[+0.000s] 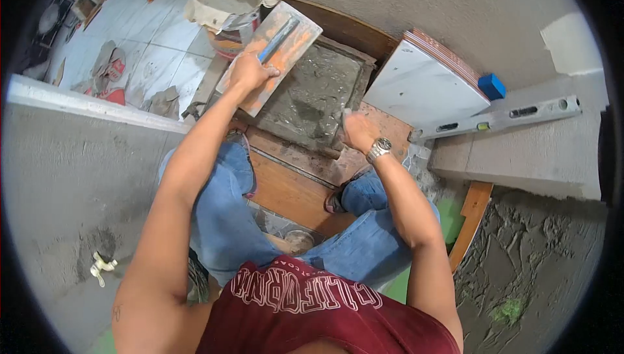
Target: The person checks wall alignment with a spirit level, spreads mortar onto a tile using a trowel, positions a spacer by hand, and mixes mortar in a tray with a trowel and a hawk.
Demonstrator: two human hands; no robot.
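Note:
My left hand (250, 72) is closed on a rectangular plastering float (298, 49), near the lower end of its blue handle. The float's back is whitish with orange stains, and it is tilted over the left side of a shallow tray (332, 149). Wet grey mortar (322, 84) lies in the tray, with a smooth, glossy surface. My right hand (359, 131), with a metal watch on the wrist, is closed at the tray's right edge. A small pale bit shows at its fingertips, but I cannot make out what it is.
Behind the float stands a bucket (227, 3) with a torn bag over it. White tiles (422, 81) lean at the right, beside a blue block (492, 86) and a spirit level (500, 120). A tap (103, 267) juts from the left wall. Fresh mortar (520, 263) covers the lower right.

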